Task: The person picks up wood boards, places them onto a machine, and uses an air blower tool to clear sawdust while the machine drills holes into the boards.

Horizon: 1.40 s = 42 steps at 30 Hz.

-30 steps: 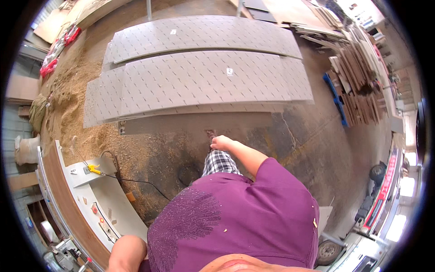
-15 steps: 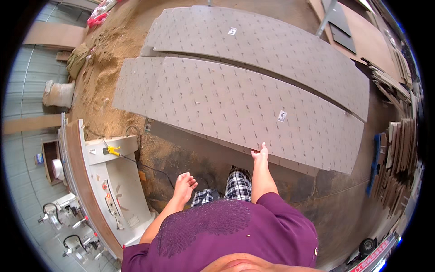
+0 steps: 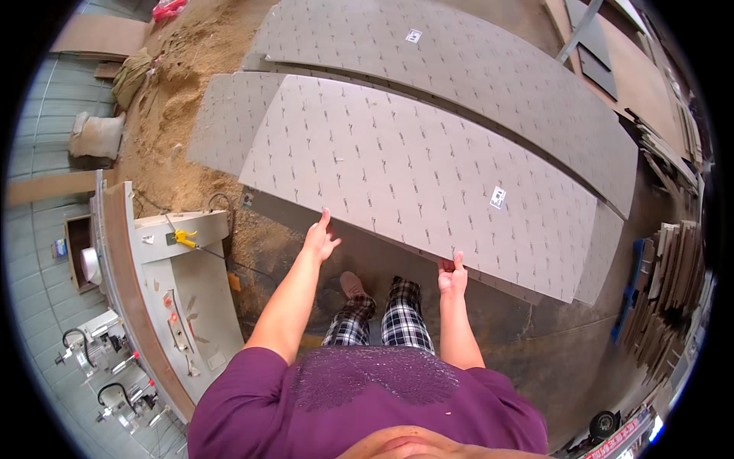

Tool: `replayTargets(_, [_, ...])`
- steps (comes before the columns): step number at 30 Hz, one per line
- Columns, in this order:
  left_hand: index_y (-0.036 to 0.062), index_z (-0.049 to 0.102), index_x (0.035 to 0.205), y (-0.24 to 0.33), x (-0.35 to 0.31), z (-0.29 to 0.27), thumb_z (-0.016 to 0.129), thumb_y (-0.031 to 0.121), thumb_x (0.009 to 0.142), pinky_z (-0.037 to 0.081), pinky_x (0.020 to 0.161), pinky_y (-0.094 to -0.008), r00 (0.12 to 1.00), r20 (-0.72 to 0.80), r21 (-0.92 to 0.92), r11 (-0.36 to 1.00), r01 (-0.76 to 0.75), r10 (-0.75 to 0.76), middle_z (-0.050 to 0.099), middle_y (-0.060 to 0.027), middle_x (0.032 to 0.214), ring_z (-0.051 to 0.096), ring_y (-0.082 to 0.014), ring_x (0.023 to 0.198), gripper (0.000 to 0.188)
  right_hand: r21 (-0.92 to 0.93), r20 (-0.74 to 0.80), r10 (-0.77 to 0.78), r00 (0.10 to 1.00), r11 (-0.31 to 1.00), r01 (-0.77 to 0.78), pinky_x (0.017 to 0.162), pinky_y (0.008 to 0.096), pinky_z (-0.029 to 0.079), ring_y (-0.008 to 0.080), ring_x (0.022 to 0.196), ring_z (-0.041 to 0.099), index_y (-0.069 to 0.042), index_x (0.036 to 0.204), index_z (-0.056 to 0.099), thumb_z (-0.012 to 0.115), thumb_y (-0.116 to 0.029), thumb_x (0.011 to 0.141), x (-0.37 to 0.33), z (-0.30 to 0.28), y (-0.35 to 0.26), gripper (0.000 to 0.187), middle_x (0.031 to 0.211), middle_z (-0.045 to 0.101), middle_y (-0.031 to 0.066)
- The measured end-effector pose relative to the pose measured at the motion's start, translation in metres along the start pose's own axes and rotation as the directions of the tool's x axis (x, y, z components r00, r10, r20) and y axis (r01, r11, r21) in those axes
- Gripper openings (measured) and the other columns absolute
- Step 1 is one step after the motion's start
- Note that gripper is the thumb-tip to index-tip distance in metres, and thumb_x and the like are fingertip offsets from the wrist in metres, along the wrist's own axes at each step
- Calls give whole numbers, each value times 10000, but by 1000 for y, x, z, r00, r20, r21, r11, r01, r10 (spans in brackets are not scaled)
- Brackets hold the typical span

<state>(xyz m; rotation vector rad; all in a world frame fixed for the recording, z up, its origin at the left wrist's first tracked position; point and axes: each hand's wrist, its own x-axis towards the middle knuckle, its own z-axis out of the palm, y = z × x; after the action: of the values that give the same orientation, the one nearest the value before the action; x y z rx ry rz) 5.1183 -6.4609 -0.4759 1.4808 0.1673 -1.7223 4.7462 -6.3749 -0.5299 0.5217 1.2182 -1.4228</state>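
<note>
Before you, the near top panel (image 3: 413, 172) lies on a lower panel (image 3: 222, 115) that juts out past its left and right ends; the far panel (image 3: 466, 88) lies behind both. Your left hand (image 3: 319, 239) and right hand (image 3: 453, 275), all 2, are at the top panel's near edge. Left of you is a bench (image 3: 210, 287) with an air gun (image 3: 183, 238) on it, sawdust (image 3: 160, 149) beyond. Right of you, a pallet (image 3: 630, 289) edges stacked boards (image 3: 664, 294).
</note>
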Motion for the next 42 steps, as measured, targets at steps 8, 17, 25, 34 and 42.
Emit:
replayTargets(8, [-11,478,1137,-29,-65,8,597,72,878,503,778,-506,970,-124,-38,976,-216,210,578,-129,1096,586,-278,985,297,-33,-80,134,988,990,-137,914,417,443,227,929,594,-79,1008,617,637,-145,859,-108,-41,-28,164,968,655,74])
replayTargets(17, [-22,531,1018,85,-224,115,631,127,860,539,707,-373,930,98,-81,935,-346,353,565,-104,997,576,-197,881,239,-855,418,-453,788,98,509,587,346,515,214,623,616,-48,936,528,632,-295,872,-259,90,-169,275,755,619,59])
replayTargets(25, [3,545,1039,116,-179,187,605,221,893,496,793,-297,878,264,-131,917,-377,398,576,-73,967,577,-174,877,269,-61,933,58,355,-947,316,716,448,482,366,822,592,-35,903,568,730,-209,691,-191,235,-277,318,941,618,165])
replayTargets(34, [71,562,940,-45,-97,60,567,291,905,501,595,-332,995,84,-73,995,63,-56,616,-59,824,606,-184,711,223,194,446,346,825,-938,288,698,425,519,349,769,630,-48,770,649,674,-187,606,-178,293,-286,216,758,642,180])
replayTargets(42, [77,596,981,-86,-51,59,522,476,894,489,769,-403,993,62,-117,988,105,-98,617,-102,1007,606,-236,902,416,113,464,552,693,-813,572,606,403,485,342,647,609,-25,745,618,667,-207,607,-260,276,-225,233,645,600,174])
